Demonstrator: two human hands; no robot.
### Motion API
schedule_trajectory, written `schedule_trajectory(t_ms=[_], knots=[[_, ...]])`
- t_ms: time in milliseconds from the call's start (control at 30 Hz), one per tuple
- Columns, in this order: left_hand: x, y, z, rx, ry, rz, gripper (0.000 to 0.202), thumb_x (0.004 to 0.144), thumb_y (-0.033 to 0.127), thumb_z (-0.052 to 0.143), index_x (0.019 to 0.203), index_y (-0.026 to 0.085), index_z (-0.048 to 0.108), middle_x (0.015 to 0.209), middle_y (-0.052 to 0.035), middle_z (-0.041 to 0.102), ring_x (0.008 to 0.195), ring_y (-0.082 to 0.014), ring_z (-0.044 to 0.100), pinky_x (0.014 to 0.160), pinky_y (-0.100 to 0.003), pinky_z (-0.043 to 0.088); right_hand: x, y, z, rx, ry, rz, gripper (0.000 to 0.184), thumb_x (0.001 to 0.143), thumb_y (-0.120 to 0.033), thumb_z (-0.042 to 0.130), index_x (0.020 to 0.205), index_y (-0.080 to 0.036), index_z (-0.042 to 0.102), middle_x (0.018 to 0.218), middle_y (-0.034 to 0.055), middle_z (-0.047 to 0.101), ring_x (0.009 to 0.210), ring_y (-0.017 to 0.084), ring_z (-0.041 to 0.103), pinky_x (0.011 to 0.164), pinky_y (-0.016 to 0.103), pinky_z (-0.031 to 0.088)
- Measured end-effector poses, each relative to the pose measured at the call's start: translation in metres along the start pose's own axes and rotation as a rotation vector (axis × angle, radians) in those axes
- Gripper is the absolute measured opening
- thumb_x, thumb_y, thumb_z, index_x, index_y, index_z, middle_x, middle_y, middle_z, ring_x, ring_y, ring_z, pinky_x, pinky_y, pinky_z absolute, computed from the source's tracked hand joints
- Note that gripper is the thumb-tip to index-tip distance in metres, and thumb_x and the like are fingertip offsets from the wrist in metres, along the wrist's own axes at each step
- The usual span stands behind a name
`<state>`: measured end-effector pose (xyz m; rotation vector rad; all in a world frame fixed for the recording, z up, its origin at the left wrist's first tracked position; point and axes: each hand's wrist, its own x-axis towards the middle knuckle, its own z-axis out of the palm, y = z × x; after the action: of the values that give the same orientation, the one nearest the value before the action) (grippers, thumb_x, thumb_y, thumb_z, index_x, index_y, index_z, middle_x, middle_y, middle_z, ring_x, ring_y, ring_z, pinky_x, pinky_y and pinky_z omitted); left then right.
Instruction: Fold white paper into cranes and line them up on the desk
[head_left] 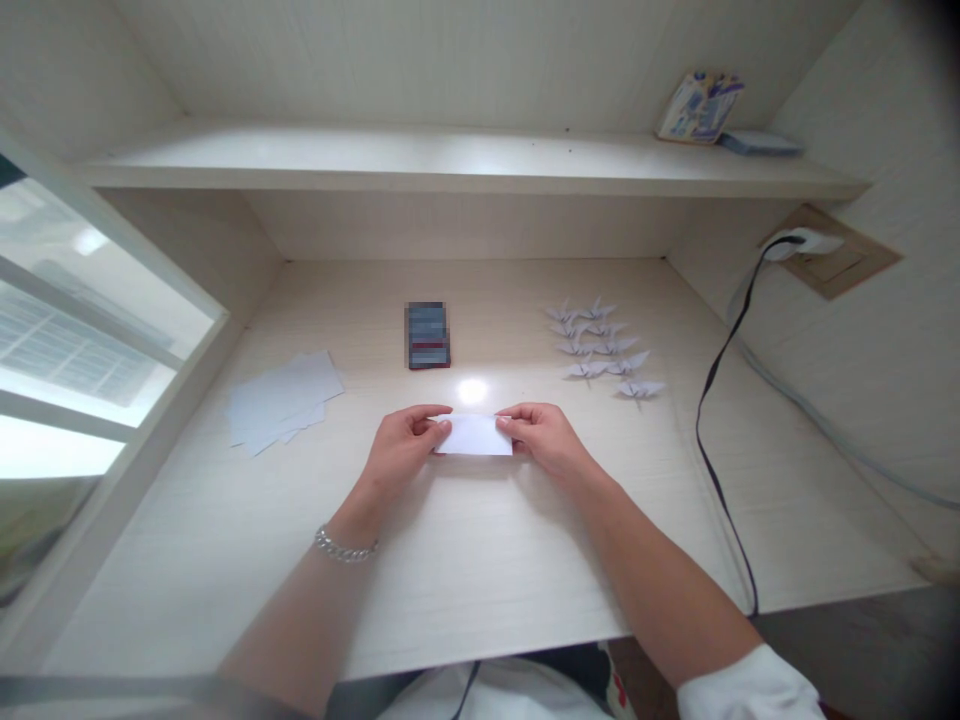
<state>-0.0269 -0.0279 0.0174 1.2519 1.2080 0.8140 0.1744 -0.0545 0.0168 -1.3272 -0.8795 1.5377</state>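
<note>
A small white sheet of paper (474, 435), folded into a rectangle, lies on the pale wooden desk (465, 540) at its middle. My left hand (405, 442) pinches the sheet's left end with fingers curled. My right hand (541, 434) pinches its right end the same way. A silver bracelet (343, 547) circles my left wrist.
A loose stack of white sheets (281, 400) lies at the left. Several folded paper cranes (604, 345) stand in rows at the right. A dark phone (427, 335) lies behind the hands. A black cable (716, 400) runs from a wall socket (806, 245) across the desk's right side. A shelf (465, 160) above holds a small box (699, 105).
</note>
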Motion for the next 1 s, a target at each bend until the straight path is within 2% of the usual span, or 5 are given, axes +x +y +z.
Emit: schedule_trajectory(t_ms=[467,633,1000], knots=[[-0.0019,-0.0012,-0.0001,-0.012,-0.005,-0.02,0.045,0.066,0.039,0.066,0.102,0.011,0.065,0.068,-0.0047,0.064,0.057,-0.0117,0.055,0.054,-0.024,0.047,0.0008,0.0018,0.0007,0.008,0.025,0.002,0.032,0.057,-0.036,0.075,0.077,-0.011,0.07,0.068,0.0068,0.064,0.06,0.015,0.055,0.055,0.028,0.045],[-0.0021,0.0031,0.0006,-0.011,-0.012,-0.019,0.043,0.066,0.037,0.067,0.101,0.011,0.065,0.063,-0.0027,0.061,0.056,-0.0107,0.053,0.051,-0.022,0.045,0.0002,0.0005,0.0014,0.032,0.011,0.008,0.03,0.058,-0.035,0.074,0.076,-0.011,0.07,0.066,0.0052,0.063,0.058,0.013,0.054,0.055,0.027,0.044],[-0.0017,0.0049,0.0,-0.027,-0.009,-0.036,0.044,0.064,0.036,0.069,0.1,0.011,0.065,0.063,-0.0016,0.058,0.058,-0.0114,0.052,0.052,-0.022,0.046,0.001,0.0012,0.0006,-0.021,0.014,-0.023,0.032,0.061,-0.042,0.071,0.074,-0.013,0.068,0.064,0.004,0.063,0.056,0.013,0.053,0.053,0.026,0.044]])
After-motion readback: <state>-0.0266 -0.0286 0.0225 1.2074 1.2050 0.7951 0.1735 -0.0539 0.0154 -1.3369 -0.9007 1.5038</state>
